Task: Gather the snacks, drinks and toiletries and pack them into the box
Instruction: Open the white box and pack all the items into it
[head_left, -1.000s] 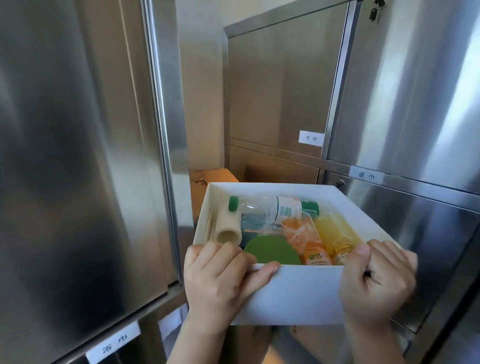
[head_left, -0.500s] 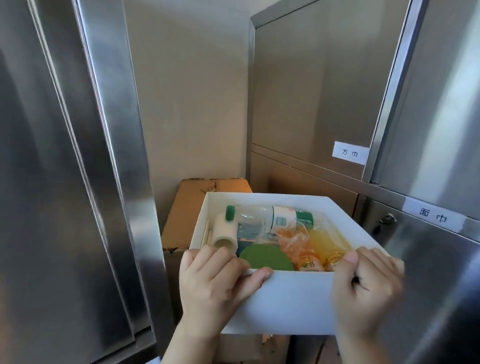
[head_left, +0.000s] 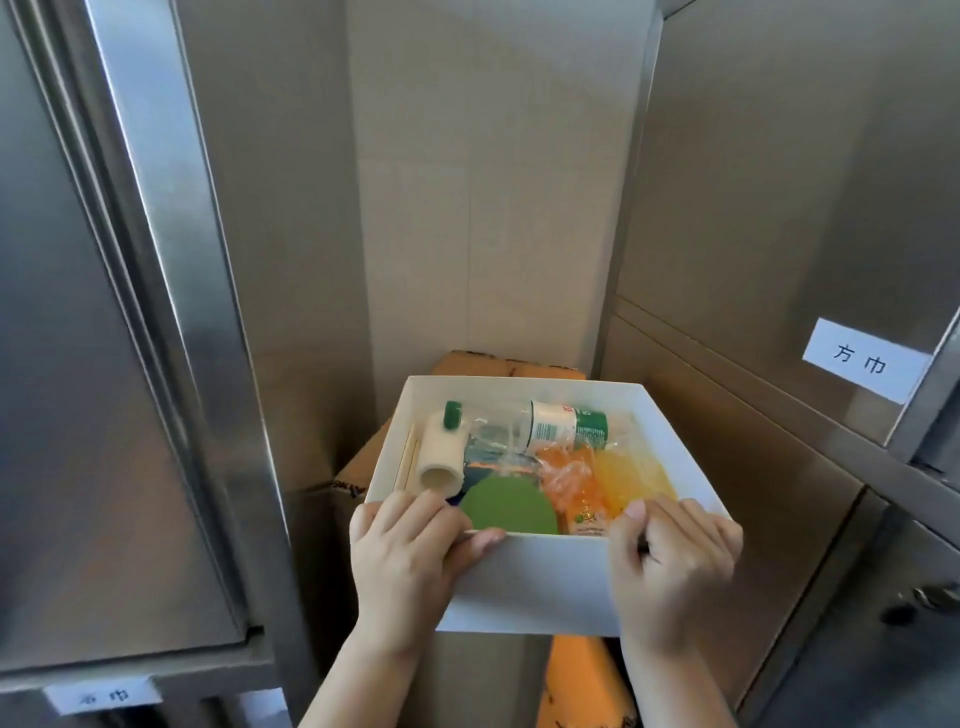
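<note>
Nearest the person, the left hand (head_left: 410, 561) and right hand (head_left: 675, 564) each keep a closed grip on the front wall of the white box (head_left: 545, 582), which holds a green disc (head_left: 506, 506), orange packets (head_left: 576, 483), a cream roll (head_left: 441, 465) and a green-capped bottle (head_left: 550, 428), with a cardboard carton (head_left: 498, 364) beyond.

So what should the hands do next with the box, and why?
Probably set the white box down on the brown carton just beyond it. The left hand and right hand both grip its near wall, holding it up, and it already looks full, with a bottle and an orange packet. With both hands busy, nothing more can be picked up.
</note>
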